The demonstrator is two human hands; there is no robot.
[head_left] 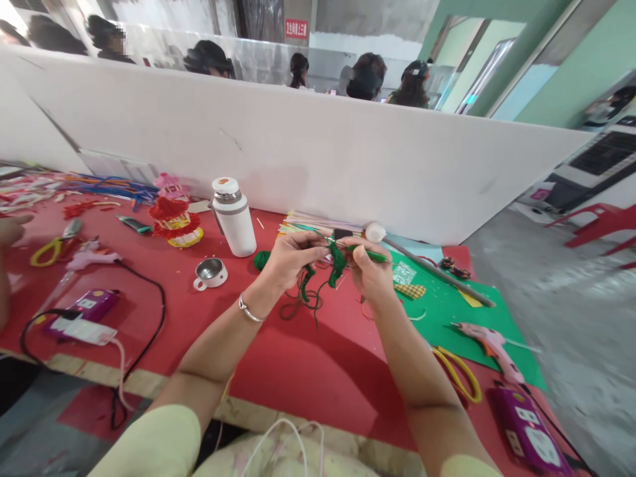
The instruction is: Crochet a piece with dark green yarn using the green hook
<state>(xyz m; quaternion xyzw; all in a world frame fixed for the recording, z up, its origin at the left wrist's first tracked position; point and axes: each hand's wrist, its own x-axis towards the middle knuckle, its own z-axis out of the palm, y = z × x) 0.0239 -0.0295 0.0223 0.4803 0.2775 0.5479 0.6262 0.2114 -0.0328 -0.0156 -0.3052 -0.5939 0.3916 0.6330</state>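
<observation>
My left hand (293, 257), with a silver bangle at the wrist, pinches a strip of dark green crochet work (338, 265) above the red table. In my right hand (366, 268) is a crochet hook (370, 254) with a green handle; its thin metal tip points left, into the green stitches. Both hands are close together, the crochet piece between them. Loose green yarn (317, 301) dangles below. A ball of green yarn (262, 260) lies beside my left forearm, partly hidden by it.
Left of my hands stand a white thermos (233, 218), a metal-lined cup (209, 273) and a red-and-yellow craft piece (175, 222). Pink glue guns (491, 344) lie at both sides, with purple power strips (529, 430). Another person's hand (12, 230) shows far left. A white partition (298, 152) rises behind.
</observation>
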